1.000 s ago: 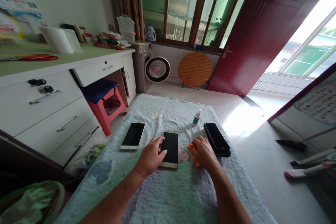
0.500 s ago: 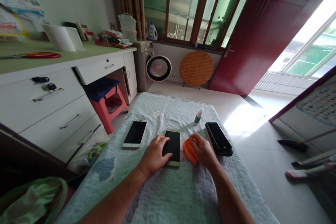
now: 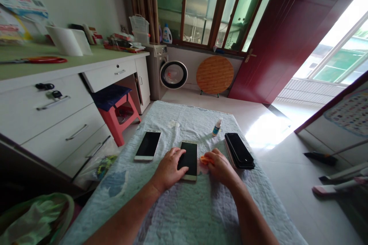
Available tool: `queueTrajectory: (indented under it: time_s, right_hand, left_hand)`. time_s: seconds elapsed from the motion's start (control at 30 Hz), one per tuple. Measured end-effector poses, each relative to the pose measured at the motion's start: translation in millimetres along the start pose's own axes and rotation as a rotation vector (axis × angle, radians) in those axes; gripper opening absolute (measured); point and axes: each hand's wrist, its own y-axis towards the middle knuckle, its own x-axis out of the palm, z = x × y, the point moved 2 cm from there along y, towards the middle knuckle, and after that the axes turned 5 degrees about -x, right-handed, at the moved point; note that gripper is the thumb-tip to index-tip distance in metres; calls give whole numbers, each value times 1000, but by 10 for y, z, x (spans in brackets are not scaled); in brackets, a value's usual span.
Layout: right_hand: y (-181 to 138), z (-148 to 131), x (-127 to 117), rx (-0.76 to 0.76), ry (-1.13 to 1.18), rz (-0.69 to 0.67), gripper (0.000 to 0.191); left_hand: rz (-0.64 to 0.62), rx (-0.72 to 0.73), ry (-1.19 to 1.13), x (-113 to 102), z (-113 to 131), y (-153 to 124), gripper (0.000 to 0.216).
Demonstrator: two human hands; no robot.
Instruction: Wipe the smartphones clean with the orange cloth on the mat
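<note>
A smartphone [image 3: 191,159] with a dark screen and pale frame lies flat on the cloth-covered table. Across its left edge rests my left hand [image 3: 170,167], thumb and fingertips on the glass, holding it in place. Just right of the phone, my right hand [image 3: 220,165] is closed around a crumpled orange cloth [image 3: 204,159]; most of the cloth is hidden by the fingers. Another white smartphone [image 3: 148,145] lies to the left. A small spray bottle [image 3: 217,127] stands upright behind my right hand. Black phones [image 3: 240,151] are stacked at the right.
A pale quilted cloth [image 3: 184,214] covers the table. A white desk [image 3: 57,95] with drawers runs along the left, with a red stool [image 3: 122,116] beside it. A green-rimmed bin [image 3: 69,210] stands low at the left. Beyond are a washing machine [image 3: 156,72] and a round wooden tabletop [image 3: 215,74].
The orange cloth, which hung spread below my right fingers, is now bunched up inside them. My left hand and the phone under it have stayed in place.
</note>
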Motion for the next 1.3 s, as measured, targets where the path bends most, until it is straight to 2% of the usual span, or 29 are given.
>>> queueTrajectory:
  time_s: [0.2,0.33,0.5,0.7,1.13,1.3]
  right_hand:
    - [69,-154,47,8,210,236,26]
    - [109,-319,168,-74,212,294,12]
    - [143,-364,265,-102,105,222,23]
    - [139,-355,264,-131,8,154,19]
    - [65,-595,255,-315,27,16,24]
    - [104,-547,284,-290,-26,18,21]
  left_hand:
    - [-75,-6,-69,7,29,-23,60]
    - [-100,11,-91,25,25,-25,66]
    - [-97,19,-97,37,6,-23,67]
    - [-96,31,-114,42,-2,-27,66]
    - [-96,47,-108,27,-35,-13,81]
    - [-113,25,-88,23,-21,-12,83]
